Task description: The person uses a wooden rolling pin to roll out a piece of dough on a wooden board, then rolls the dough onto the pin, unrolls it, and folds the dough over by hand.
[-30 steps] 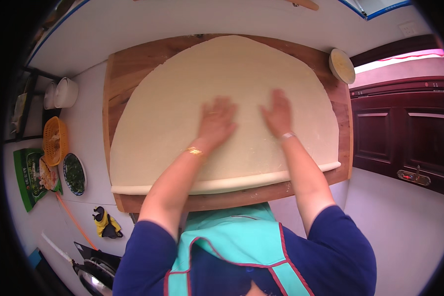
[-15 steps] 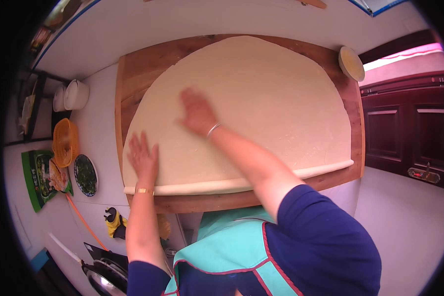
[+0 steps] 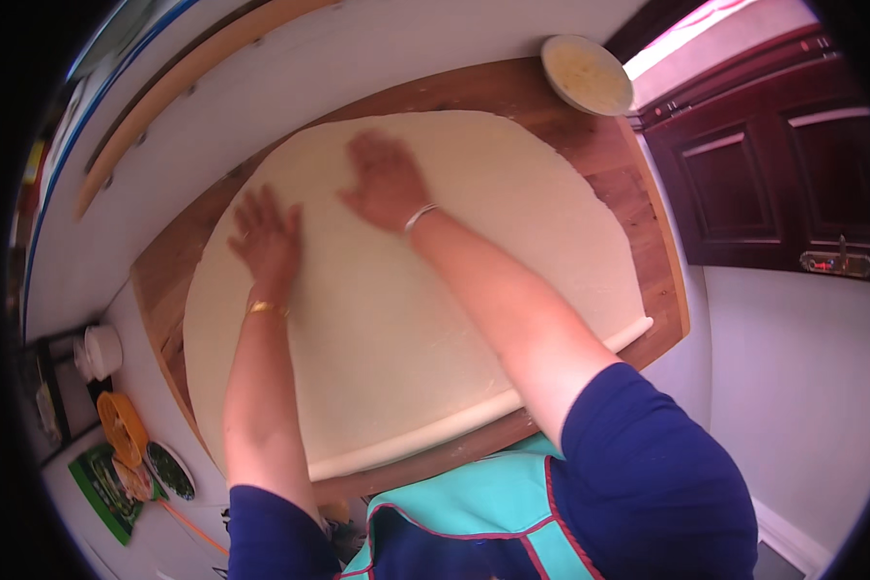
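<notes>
Dough (image 3: 387,338) — longest crosswise — curve away

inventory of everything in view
dough sheet: 1, cream, on board
wooden board: 1, brown, under dough
bowl: 1, white, upper right
door: 1, maroon, right
wooden rail: 1, tan, upper left
rack: 1, black, left
containers: 2, white, beside rack
basket: 1, orange, lower left
package: 1, green, lower left
leafy greens: 1 dish, green, lower left
apron: 1, turquoise, lower middle
shirt: 1, navy, bottom
bracelets: 2, gold, silver, wrists
left hand: 1, bare, over dough
right hand: 1, bare, over dough
</notes>
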### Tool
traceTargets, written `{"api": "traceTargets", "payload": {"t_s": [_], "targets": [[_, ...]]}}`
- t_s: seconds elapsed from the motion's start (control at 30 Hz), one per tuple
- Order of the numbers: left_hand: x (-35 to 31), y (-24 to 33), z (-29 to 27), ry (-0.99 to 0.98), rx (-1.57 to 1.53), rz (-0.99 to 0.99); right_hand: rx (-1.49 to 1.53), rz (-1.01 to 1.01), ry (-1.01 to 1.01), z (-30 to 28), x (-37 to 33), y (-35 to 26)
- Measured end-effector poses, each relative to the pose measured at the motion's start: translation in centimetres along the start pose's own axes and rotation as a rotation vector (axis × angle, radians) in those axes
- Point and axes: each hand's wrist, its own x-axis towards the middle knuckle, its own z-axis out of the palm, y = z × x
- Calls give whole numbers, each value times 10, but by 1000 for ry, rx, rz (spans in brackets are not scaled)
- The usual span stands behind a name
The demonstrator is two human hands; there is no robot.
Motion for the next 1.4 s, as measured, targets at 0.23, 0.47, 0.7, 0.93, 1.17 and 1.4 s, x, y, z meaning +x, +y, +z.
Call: {"api": "traceTargets", "payload": {"t_s": [0.23, 0.47, 0.7, 0.93, 1.17, 1.4], "targets": [[-28, 236, -26, -69, -125, 538, -252, 370, 251, -98, -120, 141], [-182, 197, -67, -260, -286, 970, -258, 795, 219, -94, -244, 58], [-251, -34, -74, -450, -178, 823, -123, 438, -72, -16, -261, -112], [-306, -181, -90, -495, -99, 561, -54, -100, -435, -58, -314, -125], [-373, -179, -89, -337, -283, 569, -201, 74, -375, -146, -388, -22], [-368, -146, -125, -540, -226, 410, -187, -201, -493, -172, -369, 28]]}}
